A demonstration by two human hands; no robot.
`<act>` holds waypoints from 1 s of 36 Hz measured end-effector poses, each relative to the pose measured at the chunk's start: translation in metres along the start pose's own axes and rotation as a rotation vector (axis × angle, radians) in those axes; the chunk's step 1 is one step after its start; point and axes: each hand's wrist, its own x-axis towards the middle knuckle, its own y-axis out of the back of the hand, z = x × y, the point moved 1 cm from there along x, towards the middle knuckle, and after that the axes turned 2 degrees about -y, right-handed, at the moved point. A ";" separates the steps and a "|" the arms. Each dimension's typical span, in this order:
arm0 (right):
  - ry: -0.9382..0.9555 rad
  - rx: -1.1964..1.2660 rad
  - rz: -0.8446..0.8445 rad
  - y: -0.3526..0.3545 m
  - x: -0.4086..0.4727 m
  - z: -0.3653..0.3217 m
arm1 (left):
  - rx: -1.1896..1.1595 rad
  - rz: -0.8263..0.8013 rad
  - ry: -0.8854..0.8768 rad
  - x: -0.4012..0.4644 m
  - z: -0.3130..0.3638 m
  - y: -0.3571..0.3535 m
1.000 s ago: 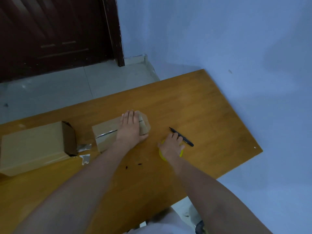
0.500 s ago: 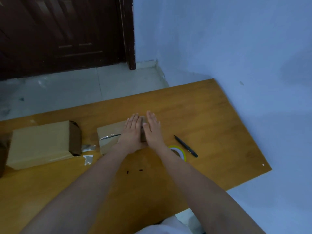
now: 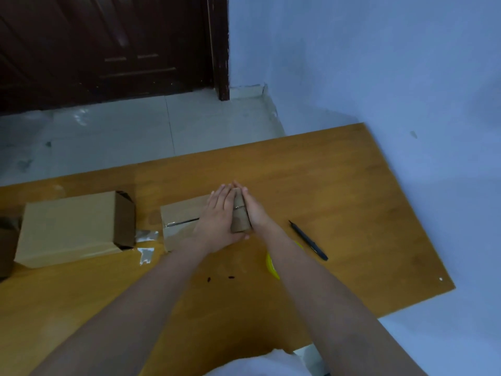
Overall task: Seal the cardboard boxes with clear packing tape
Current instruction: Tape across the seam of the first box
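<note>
Left hand [image 3: 218, 218] flat, fingers straight, pressing on top of the small box [image 3: 184, 221]; right hand [image 3: 250, 208] also straight-fingered, palm laid against the box's right end flap, gripping nothing. Box lies long axis left-right on the table [image 3: 352, 199], taped seam running under the left palm. Tape roll [image 3: 272, 263] sits just behind the right wrist, partly hidden, so right hand nearer. Pen [image 3: 307, 240] beside it; larger box [image 3: 70, 226] left, end open

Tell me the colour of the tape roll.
Yellow tape roll, seen in the head view.
</note>
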 end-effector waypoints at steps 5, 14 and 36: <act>-0.070 0.004 0.046 -0.003 0.004 0.002 | -0.034 0.015 -0.009 -0.001 0.000 0.000; -0.038 -0.092 0.047 0.023 0.002 -0.003 | -0.150 0.041 -0.030 -0.005 -0.007 0.005; 0.117 -0.164 0.150 0.020 -0.028 0.011 | 0.054 -0.013 -0.015 -0.009 0.002 0.001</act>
